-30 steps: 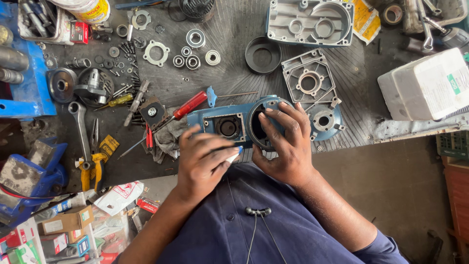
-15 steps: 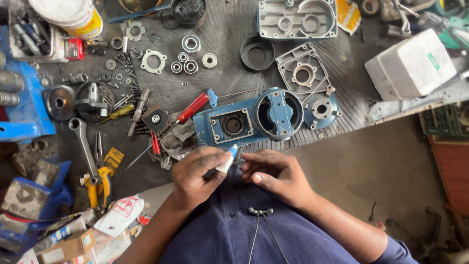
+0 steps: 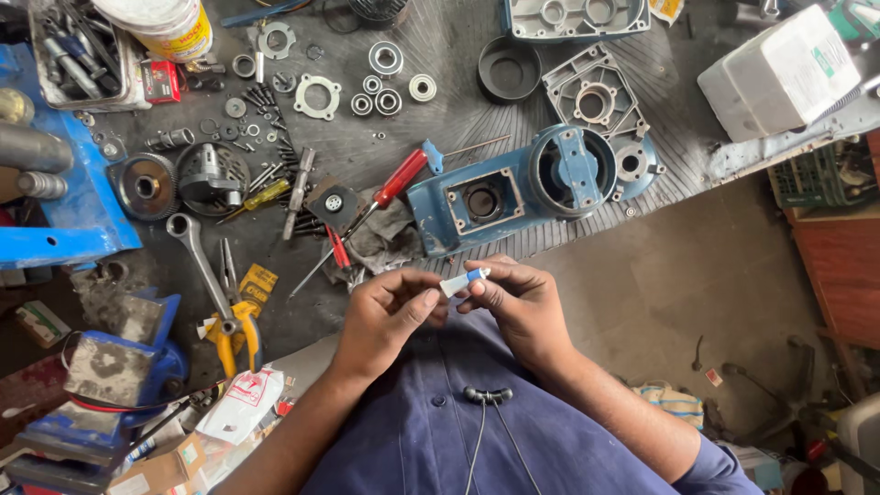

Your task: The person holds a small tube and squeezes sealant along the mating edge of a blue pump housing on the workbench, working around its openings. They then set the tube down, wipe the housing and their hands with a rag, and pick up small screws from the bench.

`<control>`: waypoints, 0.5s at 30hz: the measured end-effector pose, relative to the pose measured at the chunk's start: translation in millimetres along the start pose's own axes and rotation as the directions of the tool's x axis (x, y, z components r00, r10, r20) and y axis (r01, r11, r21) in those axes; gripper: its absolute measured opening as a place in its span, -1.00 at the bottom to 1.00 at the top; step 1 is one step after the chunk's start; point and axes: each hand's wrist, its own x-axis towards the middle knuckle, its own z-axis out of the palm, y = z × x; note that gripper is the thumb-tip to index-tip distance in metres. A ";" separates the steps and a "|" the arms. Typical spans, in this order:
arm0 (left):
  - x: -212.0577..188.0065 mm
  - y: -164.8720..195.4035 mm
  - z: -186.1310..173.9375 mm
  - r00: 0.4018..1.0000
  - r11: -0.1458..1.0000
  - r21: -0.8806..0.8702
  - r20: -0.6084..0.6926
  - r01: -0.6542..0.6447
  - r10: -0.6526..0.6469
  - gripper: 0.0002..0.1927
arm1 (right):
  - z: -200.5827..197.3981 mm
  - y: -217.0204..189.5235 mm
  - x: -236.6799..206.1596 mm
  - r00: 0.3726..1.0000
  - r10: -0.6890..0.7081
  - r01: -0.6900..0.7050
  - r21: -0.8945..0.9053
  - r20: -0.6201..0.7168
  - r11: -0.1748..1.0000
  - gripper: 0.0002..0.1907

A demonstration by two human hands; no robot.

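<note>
We are pinching a small white tube (image 3: 456, 283) between both hands, left hand (image 3: 390, 316) gripping its body, right hand (image 3: 521, 307) its blue cap; light, soft, probably squeezable.

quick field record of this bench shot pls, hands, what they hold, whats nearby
left hand: pinches one end of the small white tube
right hand: grips the tube's blue-capped end
small white tube: held between both hands, above the lap
blue gear housing: on the bench just beyond the hands, open side up
red screwdriver: lying left of the housing
bearings: loose, farther back
</note>
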 end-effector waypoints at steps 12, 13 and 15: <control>-17.6 -17.5 -35.7 0.957 0.953 -0.126 0.132 0.276 -0.259 -0.84 | 38.7 19.8 -29.6 0.958 -0.282 0.279 -0.448 0.061 0.849 -0.74; -18.2 -17.6 -37.1 0.959 0.956 -0.130 0.141 0.263 -0.244 -0.84 | 41.2 19.5 -30.9 0.951 -0.301 0.296 -0.483 0.068 0.824 -0.74; -18.8 -18.7 -38.2 0.962 0.958 -0.148 0.159 0.247 -0.224 -0.87 | 45.9 17.8 -34.6 0.941 -0.328 0.322 -0.500 0.077 0.804 -0.75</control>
